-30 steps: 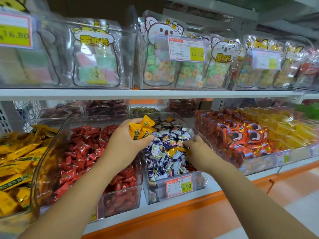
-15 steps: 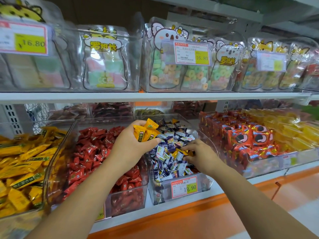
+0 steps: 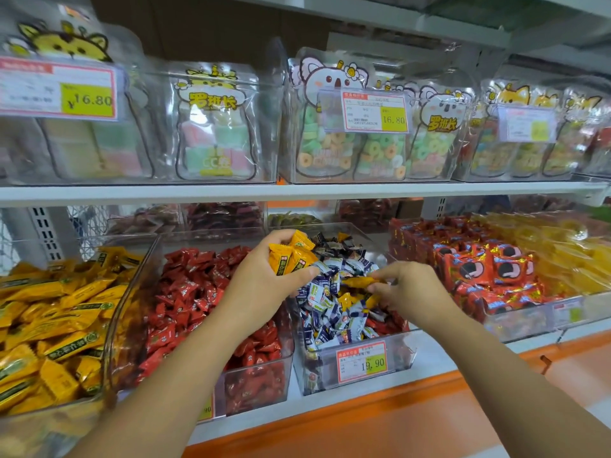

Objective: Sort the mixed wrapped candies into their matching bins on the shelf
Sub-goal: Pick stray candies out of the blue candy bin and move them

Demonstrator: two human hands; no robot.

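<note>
Right hand (image 3: 411, 287) has lifted since the earlier frame: it was dug into the pile, now it's up at centre frame, fingertips pinching one yellow candy (image 3: 358, 281) just clear of the blue-white candies (image 3: 334, 312). Left hand (image 3: 264, 279) barely moved, closed around a bunch of yellow strays (image 3: 291, 254) just left of it. Camera has also closed in a bit.

Step in hand, as I read it: pulling yellow strays out of the mixed bin (image 3: 357, 365), lower centre. More yellow shows in the pile under the right hand.

Next move probably calls for passing the pinched piece to the left hand, then dumping the lot into the yellow bin (image 3: 112, 325) at far left, past the red bin (image 3: 258, 375).
</note>
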